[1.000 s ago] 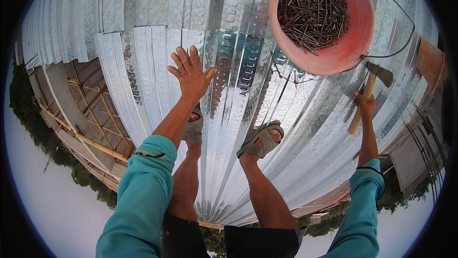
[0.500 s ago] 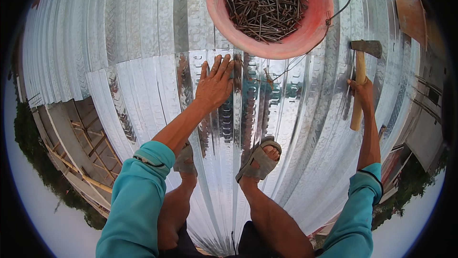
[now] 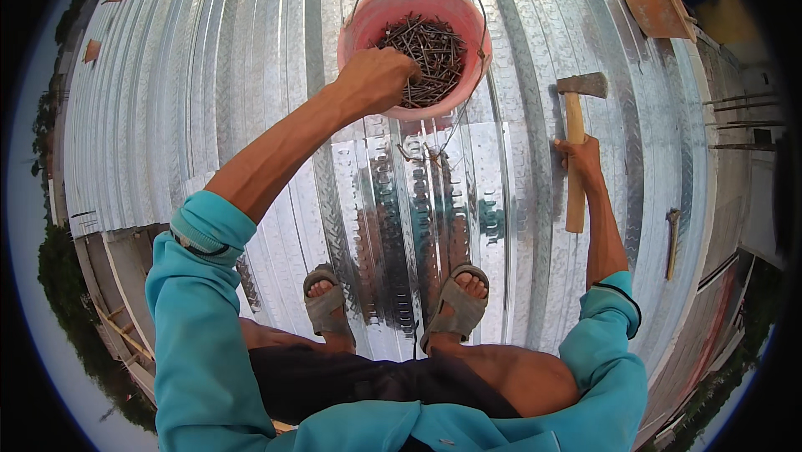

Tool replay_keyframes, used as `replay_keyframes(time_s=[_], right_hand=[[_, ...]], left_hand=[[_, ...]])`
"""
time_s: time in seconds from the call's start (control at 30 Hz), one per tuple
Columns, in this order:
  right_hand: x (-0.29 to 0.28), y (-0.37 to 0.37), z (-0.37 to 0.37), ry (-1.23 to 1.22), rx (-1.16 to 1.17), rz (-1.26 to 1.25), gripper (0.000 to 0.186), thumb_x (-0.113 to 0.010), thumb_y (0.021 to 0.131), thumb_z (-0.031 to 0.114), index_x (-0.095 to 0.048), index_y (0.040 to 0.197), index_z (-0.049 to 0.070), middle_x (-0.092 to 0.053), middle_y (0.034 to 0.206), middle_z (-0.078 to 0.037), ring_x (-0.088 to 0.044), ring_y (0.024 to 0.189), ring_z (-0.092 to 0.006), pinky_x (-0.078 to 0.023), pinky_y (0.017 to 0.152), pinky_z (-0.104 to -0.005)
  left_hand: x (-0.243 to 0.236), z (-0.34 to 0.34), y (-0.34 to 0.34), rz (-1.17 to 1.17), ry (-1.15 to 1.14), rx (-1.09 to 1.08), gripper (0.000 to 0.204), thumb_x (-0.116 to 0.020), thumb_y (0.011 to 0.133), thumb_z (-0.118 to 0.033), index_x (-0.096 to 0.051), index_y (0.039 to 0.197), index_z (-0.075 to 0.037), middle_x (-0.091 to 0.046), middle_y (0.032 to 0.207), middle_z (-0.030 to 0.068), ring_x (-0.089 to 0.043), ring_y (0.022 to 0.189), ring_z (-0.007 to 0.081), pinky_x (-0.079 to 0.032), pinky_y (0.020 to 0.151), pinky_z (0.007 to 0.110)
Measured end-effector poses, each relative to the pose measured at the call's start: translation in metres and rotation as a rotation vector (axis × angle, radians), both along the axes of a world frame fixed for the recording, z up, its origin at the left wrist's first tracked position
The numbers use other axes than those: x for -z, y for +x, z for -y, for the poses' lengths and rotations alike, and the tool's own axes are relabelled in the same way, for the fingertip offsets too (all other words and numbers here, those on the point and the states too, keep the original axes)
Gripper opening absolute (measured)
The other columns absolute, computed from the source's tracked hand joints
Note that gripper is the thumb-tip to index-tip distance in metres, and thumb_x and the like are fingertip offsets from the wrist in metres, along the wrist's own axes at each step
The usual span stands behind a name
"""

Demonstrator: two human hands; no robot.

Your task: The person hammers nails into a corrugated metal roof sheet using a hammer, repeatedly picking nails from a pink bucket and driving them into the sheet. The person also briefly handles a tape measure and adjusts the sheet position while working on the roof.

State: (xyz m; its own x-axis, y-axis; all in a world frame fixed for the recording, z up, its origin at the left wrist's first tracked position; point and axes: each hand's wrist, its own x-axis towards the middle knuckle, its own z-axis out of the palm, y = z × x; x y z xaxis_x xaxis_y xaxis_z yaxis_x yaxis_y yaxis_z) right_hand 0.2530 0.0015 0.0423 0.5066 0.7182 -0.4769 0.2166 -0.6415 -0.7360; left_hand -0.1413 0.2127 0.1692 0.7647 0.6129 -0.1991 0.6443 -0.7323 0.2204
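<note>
A faded red bucket (image 3: 364, 33) full of loose nails (image 3: 434, 68) stands on ribbed metal sheeting. My left hand (image 3: 380, 82) reaches over the bucket's near left rim, its fingers curled down at the nails. The fingertips are hidden, so whether a nail is between them does not show. To the right, my right hand (image 3: 582, 159) is closed round the wooden handle of a hatchet (image 3: 575, 118). Its dark metal head points away from me, with the flared edge to the right. The hatchet is just above or against the sheeting.
Ribbed metal sheets (image 3: 251, 76) form the surface under my sandalled feet (image 3: 455, 306). A hammer (image 3: 672, 243) lies at the right. An orange-brown container (image 3: 658, 2) is at the far right, and small pots (image 3: 92, 51) are far left. Beyond the left edge are bamboo poles (image 3: 124, 331) lower down.
My left hand has left the metal sheet and gone into the bucket. The view has shifted, showing more of the bucket and its wire handle. My right hand still holds the hatchet.
</note>
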Motion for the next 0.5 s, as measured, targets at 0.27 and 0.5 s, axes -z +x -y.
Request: replay_keyframes(time_s=[0.27, 0.5], right_hand=[[-0.034, -0.049, 0.043, 0.003, -0.066, 0.071, 0.027, -0.082, 0.080, 0.018, -0.061, 0.084, 0.001, -0.061, 0.067, -0.005, -0.058, 0.052, -0.0137, -0.047, 0.052, -0.0309], [-0.084, -0.076, 0.063, 0.007, -0.125, 0.133, 0.031, -0.082, 0.080, 0.020, -0.061, 0.089, -0.001, -0.061, 0.068, -0.005, -0.057, 0.053, -0.0131, -0.047, 0.051, -0.0292]], left_hand=[[0.025, -0.022, 0.018, -0.269, 0.273, 0.500, 0.015, -0.060, 0.083, -0.012, -0.076, 0.085, -0.010, -0.074, 0.083, 0.0134, -0.074, 0.082, 0.0336, -0.058, 0.074, 0.046], [0.027, -0.020, -0.002, 0.159, 0.133, 0.414, 0.017, -0.062, 0.094, -0.018, -0.070, 0.105, -0.008, -0.071, 0.107, 0.0126, -0.071, 0.090, 0.0319, -0.056, 0.079, 0.045]])
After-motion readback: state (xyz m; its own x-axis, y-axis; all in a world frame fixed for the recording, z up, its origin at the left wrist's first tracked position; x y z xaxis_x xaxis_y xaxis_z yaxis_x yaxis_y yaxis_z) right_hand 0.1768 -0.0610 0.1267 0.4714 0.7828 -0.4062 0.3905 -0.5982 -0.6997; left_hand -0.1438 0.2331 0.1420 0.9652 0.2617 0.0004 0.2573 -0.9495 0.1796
